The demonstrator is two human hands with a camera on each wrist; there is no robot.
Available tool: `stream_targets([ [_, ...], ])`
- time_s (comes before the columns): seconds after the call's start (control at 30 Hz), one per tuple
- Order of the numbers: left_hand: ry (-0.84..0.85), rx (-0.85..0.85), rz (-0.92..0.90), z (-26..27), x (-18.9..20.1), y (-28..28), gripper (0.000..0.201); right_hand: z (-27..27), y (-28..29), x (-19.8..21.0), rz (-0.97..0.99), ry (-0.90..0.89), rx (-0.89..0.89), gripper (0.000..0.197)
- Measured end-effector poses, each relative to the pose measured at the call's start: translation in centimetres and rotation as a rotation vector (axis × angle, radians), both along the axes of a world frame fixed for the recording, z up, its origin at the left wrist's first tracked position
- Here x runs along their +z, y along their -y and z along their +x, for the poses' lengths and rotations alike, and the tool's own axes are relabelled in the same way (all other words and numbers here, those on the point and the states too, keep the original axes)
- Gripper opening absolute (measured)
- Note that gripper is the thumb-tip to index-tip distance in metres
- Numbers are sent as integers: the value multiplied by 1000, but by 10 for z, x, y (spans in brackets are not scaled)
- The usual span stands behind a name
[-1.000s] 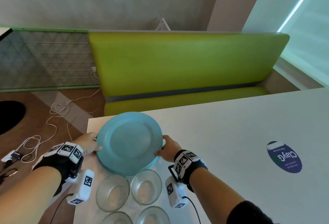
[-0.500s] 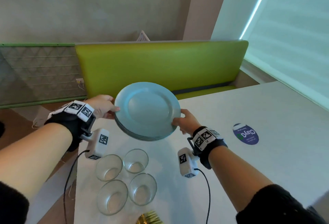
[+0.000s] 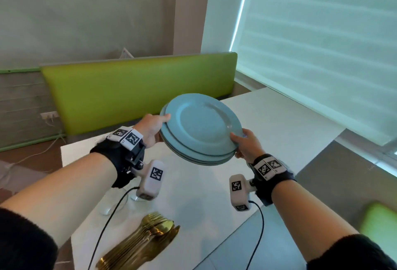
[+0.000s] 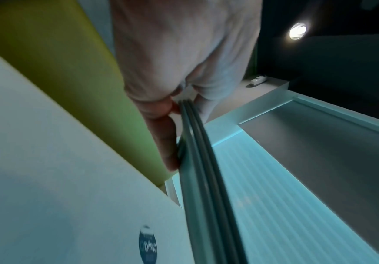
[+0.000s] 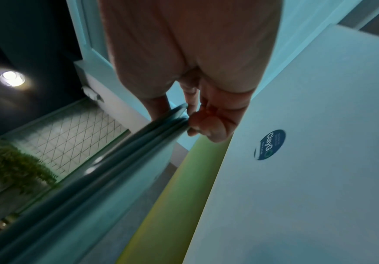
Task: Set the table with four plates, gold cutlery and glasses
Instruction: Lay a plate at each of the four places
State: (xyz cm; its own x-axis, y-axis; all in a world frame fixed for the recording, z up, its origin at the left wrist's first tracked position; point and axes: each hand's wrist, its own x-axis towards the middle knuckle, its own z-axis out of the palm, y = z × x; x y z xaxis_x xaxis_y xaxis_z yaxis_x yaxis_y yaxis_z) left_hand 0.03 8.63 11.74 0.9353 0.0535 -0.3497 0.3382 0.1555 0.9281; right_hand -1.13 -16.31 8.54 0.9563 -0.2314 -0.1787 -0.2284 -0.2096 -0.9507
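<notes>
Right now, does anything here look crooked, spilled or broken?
Nothing spilled or broken. The stack of blue plates is tilted in the air, gripped at opposite rims by the left hand and right hand. The gold cutlery lies heaped near the table edge.

The stack of plates (image 3: 200,129), gripped at both rims, is hanging clear above the white table (image 3: 277,128), leaving bare tabletop lying open toward 1 o'clock. At 6 o'clock the gold cutlery (image 3: 144,241) is blocking; at 7 o'clock glasses (image 3: 111,205) are crowding the near edge.
</notes>
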Motion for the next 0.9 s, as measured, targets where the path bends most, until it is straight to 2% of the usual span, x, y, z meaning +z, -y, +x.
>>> stream_targets([
  [0.17, -29, 100, -127, -10, -22, 49, 40, -26, 38, -1, 100, 1, -131, 31],
  [0.3, -65, 174, -72, 0, -36, 72, 49, -25, 62, -6, 167, -36, -166, 21],
  [0.43, -87, 262, 14, 19, -42, 82, 56, -14, 84, -7, 354, -37, -246, 9],
  [0.53, -115, 368, 95, 33, -46, 81, 63, -4, 104, -14, 413, -47, -325, 12],
  [0.67, -157, 555, 169, 50, -52, 69, 61, 8, 129, -35, 440, -91, -426, 31],
  [0.9, -189, 707, 211, 60, -63, 32, 62, 3, 130, -88, 370, -225, -498, 26],
])
